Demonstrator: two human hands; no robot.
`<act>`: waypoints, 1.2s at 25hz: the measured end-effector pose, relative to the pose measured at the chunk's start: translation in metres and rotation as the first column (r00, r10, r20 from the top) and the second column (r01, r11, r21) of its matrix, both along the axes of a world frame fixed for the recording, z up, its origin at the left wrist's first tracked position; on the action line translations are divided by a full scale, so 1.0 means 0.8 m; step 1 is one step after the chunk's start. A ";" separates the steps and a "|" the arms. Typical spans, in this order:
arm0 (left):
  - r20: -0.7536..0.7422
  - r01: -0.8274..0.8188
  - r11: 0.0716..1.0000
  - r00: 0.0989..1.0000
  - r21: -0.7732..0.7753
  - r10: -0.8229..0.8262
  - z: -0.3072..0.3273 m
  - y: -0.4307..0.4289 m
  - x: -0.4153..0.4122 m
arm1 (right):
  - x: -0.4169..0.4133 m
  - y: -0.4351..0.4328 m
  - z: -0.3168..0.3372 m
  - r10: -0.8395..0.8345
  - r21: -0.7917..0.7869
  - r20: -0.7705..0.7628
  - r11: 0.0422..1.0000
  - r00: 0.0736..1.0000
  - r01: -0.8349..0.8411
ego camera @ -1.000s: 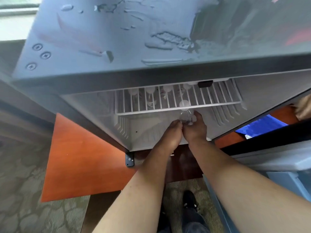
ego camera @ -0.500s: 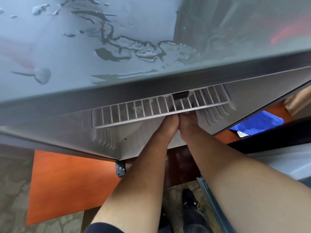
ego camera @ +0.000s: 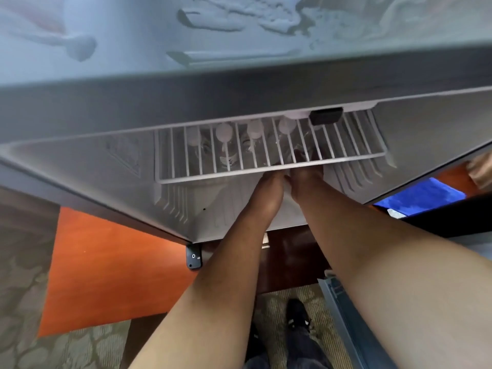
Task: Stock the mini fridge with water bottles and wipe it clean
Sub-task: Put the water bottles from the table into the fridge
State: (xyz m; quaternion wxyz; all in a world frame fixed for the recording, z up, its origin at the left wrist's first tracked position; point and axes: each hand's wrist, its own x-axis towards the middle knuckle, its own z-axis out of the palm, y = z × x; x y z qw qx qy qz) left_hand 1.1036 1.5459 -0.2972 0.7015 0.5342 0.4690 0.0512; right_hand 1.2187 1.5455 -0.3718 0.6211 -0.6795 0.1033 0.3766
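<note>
Both hands reach side by side into the mini fridge [ego camera: 106, 166], just under the front edge of the wire shelf [ego camera: 266, 171]. The left hand [ego camera: 271, 187] and right hand [ego camera: 306, 179] are almost touching, fingers hidden beneath the rack, so I cannot tell what they grip or how far they are open. The water bottles [ego camera: 223, 145] stand upright just beyond and left of the hands, caps showing through the wires; the left hand is nearer. The fridge's top [ego camera: 239, 35] looks wet and streaked. A blue cloth [ego camera: 420, 195] lies well to the right on the orange wooden surface [ego camera: 106, 262].
</note>
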 end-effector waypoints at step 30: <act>0.015 -0.434 0.854 0.893 0.286 0.449 -0.026 0.100 -0.369 | -0.408 0.054 0.137 0.756 -0.284 0.515 0.594 0.403 -0.753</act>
